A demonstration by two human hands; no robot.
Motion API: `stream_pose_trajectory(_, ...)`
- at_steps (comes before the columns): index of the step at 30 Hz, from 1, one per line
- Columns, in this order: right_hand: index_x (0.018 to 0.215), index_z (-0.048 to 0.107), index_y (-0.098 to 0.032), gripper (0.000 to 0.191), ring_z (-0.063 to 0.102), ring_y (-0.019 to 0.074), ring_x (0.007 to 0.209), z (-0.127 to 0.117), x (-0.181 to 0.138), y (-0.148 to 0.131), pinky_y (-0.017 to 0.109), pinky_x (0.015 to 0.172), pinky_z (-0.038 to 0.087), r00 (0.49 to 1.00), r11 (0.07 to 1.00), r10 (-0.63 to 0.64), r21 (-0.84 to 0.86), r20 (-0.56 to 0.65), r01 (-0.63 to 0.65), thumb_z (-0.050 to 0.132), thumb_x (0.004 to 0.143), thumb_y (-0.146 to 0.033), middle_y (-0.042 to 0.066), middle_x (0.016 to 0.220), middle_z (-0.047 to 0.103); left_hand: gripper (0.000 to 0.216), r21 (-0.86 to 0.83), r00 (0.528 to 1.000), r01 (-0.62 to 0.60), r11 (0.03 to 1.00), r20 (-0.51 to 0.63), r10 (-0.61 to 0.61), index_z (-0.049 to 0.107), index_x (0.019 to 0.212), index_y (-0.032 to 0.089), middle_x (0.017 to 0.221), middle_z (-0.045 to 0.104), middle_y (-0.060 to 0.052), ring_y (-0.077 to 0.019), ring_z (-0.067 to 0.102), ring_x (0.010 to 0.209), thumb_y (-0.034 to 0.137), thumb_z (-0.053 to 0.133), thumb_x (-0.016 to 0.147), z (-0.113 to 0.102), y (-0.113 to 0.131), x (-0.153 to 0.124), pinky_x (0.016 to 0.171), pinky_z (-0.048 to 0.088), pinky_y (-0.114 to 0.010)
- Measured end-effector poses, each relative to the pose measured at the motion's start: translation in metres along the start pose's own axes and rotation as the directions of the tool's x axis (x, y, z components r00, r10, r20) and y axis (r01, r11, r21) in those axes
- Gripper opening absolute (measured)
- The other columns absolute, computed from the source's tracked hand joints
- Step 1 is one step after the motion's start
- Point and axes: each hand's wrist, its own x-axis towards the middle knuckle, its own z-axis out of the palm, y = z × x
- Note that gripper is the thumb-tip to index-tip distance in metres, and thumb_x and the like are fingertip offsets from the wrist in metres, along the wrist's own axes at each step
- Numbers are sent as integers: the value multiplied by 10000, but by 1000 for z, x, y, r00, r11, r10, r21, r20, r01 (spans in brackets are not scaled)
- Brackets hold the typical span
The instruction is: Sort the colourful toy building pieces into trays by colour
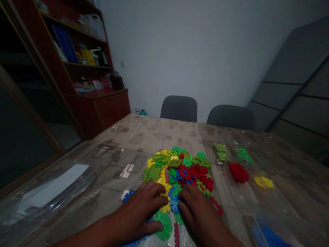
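Observation:
A heap of plastic building pieces, many with toothed, gear-like edges, lies on the table before me. My left hand [144, 207] rests over its near left side, fingers bent above yellow pieces [166, 206] and thumb spread away. Below that thumb is a green toothed disc [163, 226]. On the near right of the heap is my right hand [199, 211], thumb and fingers apart. Its fingertips are beside a blue toothed piece [174, 203]; whether they touch it I cannot tell. Red pieces [195, 173] lie beyond the right hand. Both palms are hidden.
On the right are clear packs with green pieces [221, 152], red pieces [238, 172] and yellow pieces [264, 182], and a clear tub with blue pieces [269, 236]. A clear plastic package [56, 187] lies left. Two grey chairs [179, 108] stand beyond the table [154, 133].

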Motion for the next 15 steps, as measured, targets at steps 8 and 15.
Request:
stream_pose_trajectory(8,1316,614,-215,460,587,264,1197,-2,-1,1,380,1018,474,995,999,-34,45,90,30,607,875,-83,106,1318,617,600,-27,999,-52,998,10,53,536,1309,270,1261,564,-105,-314,540,1102,738,520,933,-2,3,0,963,413,-442)
stream_pose_trajectory(15,985,584,-220,193,646,195,912,5,-1,13,266,781,471,999,988,43,149,-23,-39,645,838,-110,35,1000,676,448,-77,999,-33,996,-42,30,536,1101,230,1190,560,-89,-290,515,1054,648,592,950,10,-4,-4,911,400,-400)
